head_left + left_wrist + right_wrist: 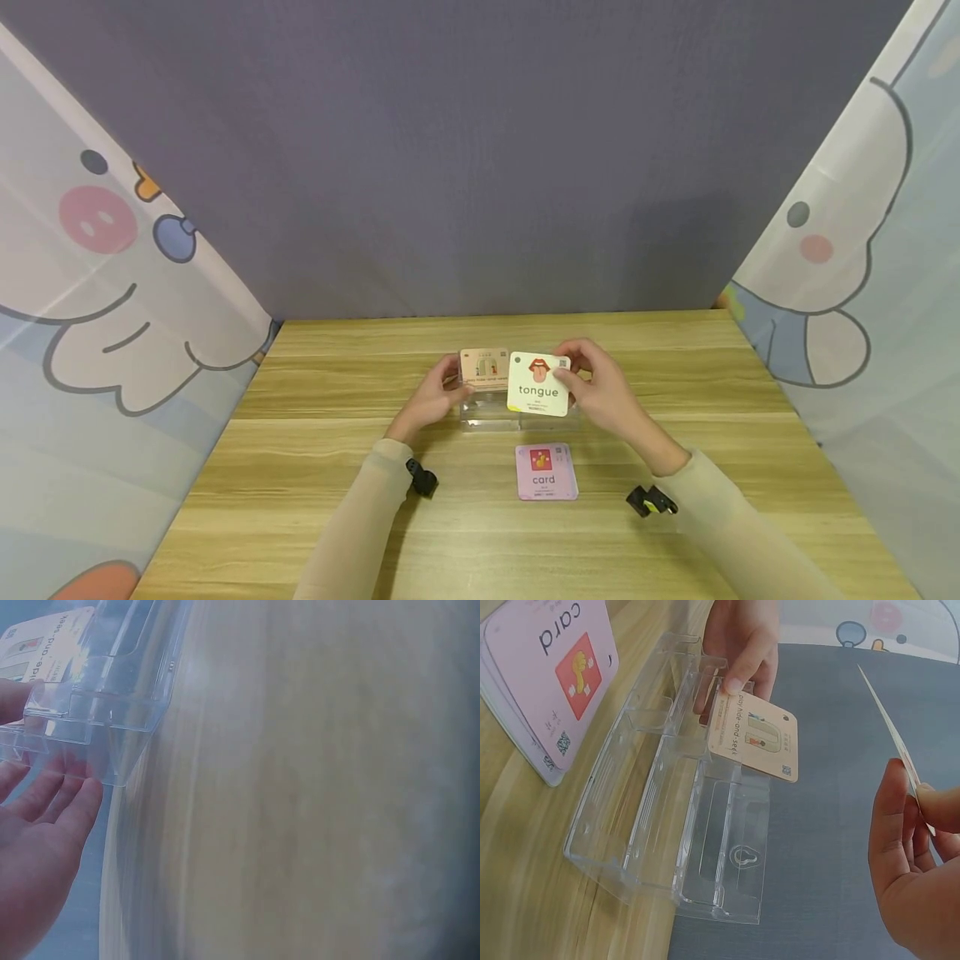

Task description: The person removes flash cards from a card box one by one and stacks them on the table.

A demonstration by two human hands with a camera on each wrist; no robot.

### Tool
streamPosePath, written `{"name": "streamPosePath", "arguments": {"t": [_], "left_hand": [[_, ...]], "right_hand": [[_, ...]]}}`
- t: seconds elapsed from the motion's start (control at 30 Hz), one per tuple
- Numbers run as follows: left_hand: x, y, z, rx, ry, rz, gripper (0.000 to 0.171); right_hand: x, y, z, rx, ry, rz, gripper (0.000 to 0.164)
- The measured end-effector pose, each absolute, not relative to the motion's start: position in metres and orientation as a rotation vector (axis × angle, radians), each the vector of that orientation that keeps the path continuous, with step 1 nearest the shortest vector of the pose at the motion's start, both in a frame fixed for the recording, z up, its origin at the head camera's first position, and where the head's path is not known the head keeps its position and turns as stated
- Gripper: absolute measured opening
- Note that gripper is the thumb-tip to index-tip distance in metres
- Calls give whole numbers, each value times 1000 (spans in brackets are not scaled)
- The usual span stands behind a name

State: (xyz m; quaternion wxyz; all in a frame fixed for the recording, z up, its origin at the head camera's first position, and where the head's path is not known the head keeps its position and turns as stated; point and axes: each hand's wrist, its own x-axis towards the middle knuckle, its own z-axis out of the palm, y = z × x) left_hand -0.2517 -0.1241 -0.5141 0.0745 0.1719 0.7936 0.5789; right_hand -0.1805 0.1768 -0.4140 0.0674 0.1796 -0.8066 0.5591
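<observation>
In the head view my right hand [606, 393] pinches a white flashcard [538, 400] by its upper right edge, its picture of a tongue facing me. Seen edge-on in the right wrist view, that flashcard is between thumb and fingers, raised off the clear plastic card holder [739, 889]. My left hand [432, 398] grips the holder at its left end, thumb in front and fingers behind. A peach flashcard [761, 735] reading "play hide-and-seek" stands in the holder's back slot, beside the left thumb.
A stack of pink flashcards [546, 472], the top one reading "card", lies on the wooden table [315, 500] in front of the holder. Behind the table rises a grey cloth wall [480, 167]. Printed curtains [832, 275] hang at both sides.
</observation>
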Motion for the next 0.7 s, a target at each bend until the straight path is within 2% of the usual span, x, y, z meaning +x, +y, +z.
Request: {"name": "streamPosePath", "arguments": {"t": [0.37, 0.7], "left_hand": [[-250, -123, -511, 509, 2345, 1723, 62], [-235, -122, -479, 533, 2325, 1705, 61]], "right_hand": [[-171, 181, -416, 528, -2474, 1690, 22], [-165, 178, -418, 518, -2473, 1735, 23]]}}
